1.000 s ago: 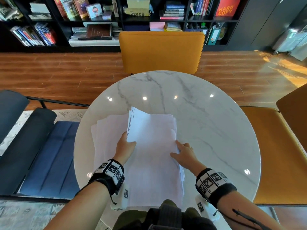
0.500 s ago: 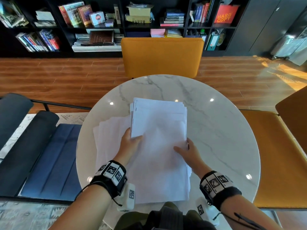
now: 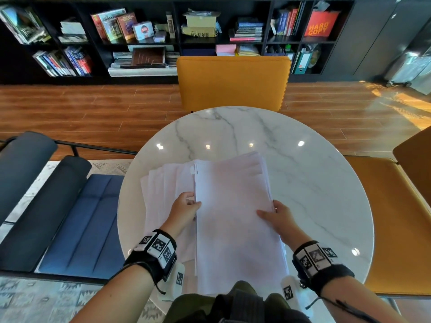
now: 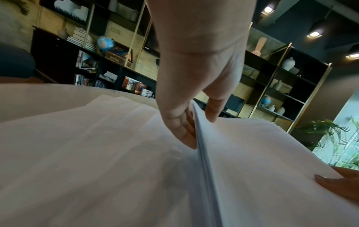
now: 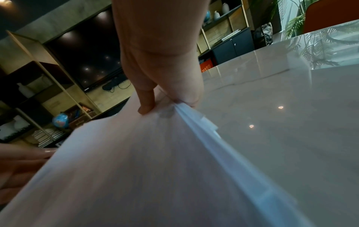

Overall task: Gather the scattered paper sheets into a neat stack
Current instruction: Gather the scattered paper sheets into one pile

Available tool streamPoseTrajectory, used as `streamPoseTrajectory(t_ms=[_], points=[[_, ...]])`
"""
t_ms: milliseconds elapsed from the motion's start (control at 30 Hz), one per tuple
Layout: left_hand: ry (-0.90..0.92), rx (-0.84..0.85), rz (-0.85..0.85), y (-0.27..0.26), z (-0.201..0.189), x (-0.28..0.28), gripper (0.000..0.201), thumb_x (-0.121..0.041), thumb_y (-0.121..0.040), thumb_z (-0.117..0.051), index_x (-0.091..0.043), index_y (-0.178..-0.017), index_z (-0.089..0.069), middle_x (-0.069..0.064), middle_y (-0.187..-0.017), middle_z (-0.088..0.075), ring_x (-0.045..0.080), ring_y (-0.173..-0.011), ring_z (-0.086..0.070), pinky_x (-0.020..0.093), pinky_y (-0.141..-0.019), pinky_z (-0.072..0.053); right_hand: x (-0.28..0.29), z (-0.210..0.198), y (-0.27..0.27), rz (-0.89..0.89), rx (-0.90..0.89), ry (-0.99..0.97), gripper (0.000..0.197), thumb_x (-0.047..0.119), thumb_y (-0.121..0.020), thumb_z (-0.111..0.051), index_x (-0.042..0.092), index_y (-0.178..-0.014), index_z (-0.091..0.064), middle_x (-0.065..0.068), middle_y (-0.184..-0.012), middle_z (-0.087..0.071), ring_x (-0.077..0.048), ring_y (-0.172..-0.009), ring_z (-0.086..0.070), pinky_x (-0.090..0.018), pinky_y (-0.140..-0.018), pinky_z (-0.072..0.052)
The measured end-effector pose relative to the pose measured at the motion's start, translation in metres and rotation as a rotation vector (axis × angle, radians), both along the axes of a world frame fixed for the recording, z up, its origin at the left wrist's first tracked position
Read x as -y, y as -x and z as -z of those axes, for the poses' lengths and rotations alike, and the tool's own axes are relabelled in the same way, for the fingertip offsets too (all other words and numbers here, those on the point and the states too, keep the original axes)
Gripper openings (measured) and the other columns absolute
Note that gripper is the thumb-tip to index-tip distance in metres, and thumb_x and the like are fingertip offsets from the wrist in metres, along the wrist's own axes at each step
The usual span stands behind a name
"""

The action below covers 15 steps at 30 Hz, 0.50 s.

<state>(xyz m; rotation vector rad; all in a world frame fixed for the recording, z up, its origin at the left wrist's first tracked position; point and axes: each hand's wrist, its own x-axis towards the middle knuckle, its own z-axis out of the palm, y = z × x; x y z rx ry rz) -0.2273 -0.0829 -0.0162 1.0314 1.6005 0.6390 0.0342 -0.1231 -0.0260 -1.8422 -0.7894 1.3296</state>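
Head view: left hand [image 3: 185, 207] and right hand [image 3: 277, 216] grasp paper stack [image 3: 235, 217] (over fanned loose sheets [image 3: 168, 183]).

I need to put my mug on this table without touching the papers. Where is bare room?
Bare marble table lies right of the held stack and beyond it toward the yellow chair. The left near side is crowded: fanned sheets and both hands.

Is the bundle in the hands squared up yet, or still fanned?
Still fanned. The bundle shows stepped far edges, and its right edge splays in the right wrist view. Loose sheets lie spread left, beneath it.
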Motion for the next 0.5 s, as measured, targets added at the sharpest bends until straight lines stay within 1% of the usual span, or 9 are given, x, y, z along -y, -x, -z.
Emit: streamPoseTrajectory(t_ms=[100,133,200,233,300,367,400,433,500], points=[[-0.008,-0.144,-0.121,0.026,0.007,0.0,0.04,-0.011,-0.086,-0.056,-0.009,-0.125,-0.055,0.011,-0.126,-0.058,0.029,-0.112,-0.059,0.034,-0.09,-0.048,0.0,0.007,0.004,-0.009,0.045,0.045,0.034,0.0,-0.078,-0.07,-0.004,-0.11,-0.059,-0.014,-0.093,-0.067,-0.028,-0.08,-0.063,-0.035,-0.073,-0.055],[-0.007,-0.185,-0.175,0.033,0.009,0.001,0.041,-0.01,-0.085,-0.055,-0.007,-0.127,-0.055,0.011,-0.13,-0.055,0.029,-0.117,-0.055,0.031,-0.088,-0.046,0.0,0.009,0.006,-0.012,0.068,0.054,0.036,0.0,-0.078,-0.07,-0.005,-0.112,-0.058,-0.019,-0.101,-0.067,-0.029,-0.084,-0.062,-0.038,-0.077,-0.053],[0.033,-0.272,-0.253,0.044,0.013,0.0,0.043,-0.01,-0.082,-0.054,0.001,-0.124,-0.055,0.02,-0.134,-0.05,0.037,-0.12,-0.053,0.034,-0.09,-0.046,-0.001,0.011,0.009,-0.013,0.102,0.061,0.043,0.002,-0.078,-0.07,-0.003,-0.118,-0.055,-0.022,-0.109,-0.064,-0.03,-0.089,-0.061,-0.04,-0.08,-0.051],[0.057,-0.305,-0.263,0.046,0.015,-0.002,0.043,-0.012,-0.08,-0.054,0.006,-0.119,-0.055,0.026,-0.132,-0.05,0.041,-0.117,-0.053,0.039,-0.091,-0.047,-0.001,0.012,0.01,-0.007,0.108,0.064,0.049,0.002,-0.077,-0.071,-0.002,-0.122,-0.052,-0.021,-0.111,-0.063,-0.031,-0.092,-0.061,-0.041,-0.083,-0.052],[0.091,-0.312,-0.246,0.048,0.016,-0.007,0.043,-0.016,-0.073,-0.053,0.007,-0.11,-0.057,0.031,-0.121,-0.054,0.044,-0.103,-0.058,0.04,-0.08,-0.051,-0.004,0.013,0.012,0.011,0.101,0.063,0.059,0.003,-0.078,-0.07,0.001,-0.13,-0.044,-0.017,-0.111,-0.059,-0.031,-0.096,-0.06,-0.043,-0.085,-0.051],[0.122,-0.306,-0.225,0.049,0.019,-0.012,0.049,-0.021,-0.066,-0.051,0.0,-0.11,-0.059,0.024,-0.116,-0.059,0.038,-0.094,-0.06,0.032,-0.067,-0.049,-0.008,0.015,0.014,0.011,0.12,0.071,0.064,0.007,-0.081,-0.068,0.006,-0.137,-0.037,-0.017,-0.117,-0.057,-0.032,-0.1,-0.059,-0.043,-0.086,-0.051],[0.133,-0.304,-0.221,0.05,0.021,-0.016,0.053,-0.023,-0.064,-0.051,-0.003,-0.113,-0.058,0.021,-0.116,-0.059,0.036,-0.095,-0.06,0.032,-0.068,-0.051,-0.01,0.016,0.015,0.002,0.142,0.078,0.064,0.009,-0.082,-0.065,0.009,-0.139,-0.035,-0.017,-0.119,-0.056,-0.034,-0.103,-0.059,-0.044,-0.087,-0.051],[0.144,-0.311,-0.223,0.051,0.024,-0.019,0.057,-0.024,-0.064,-0.052,-0.004,-0.117,-0.057,0.019,-0.119,-0.059,0.035,-0.098,-0.06,0.036,-0.074,-0.053,-0.011,0.017,0.016,-0.007,0.164,0.08,0.064,0.008,-0.083,-0.062,0.012,-0.14,-0.034,-0.016,-0.114,-0.058,-0.036,-0.102,-0.059,-0.045,-0.088,-0.051],[0.17,-0.377,-0.219,0.051,0.022,-0.022,0.059,-0.022,-0.068,-0.052,-0.004,-0.124,-0.053,0.019,-0.125,-0.052,0.038,-0.108,-0.054,0.043,-0.089,-0.051,-0.013,0.019,0.017,-0.01,0.201,0.069,0.061,0.003,-0.084,-0.055,0.016,-0.141,-0.036,-0.006,-0.089,-0.058,-0.033,-0.088,-0.059,-0.043,-0.083,-0.052]])
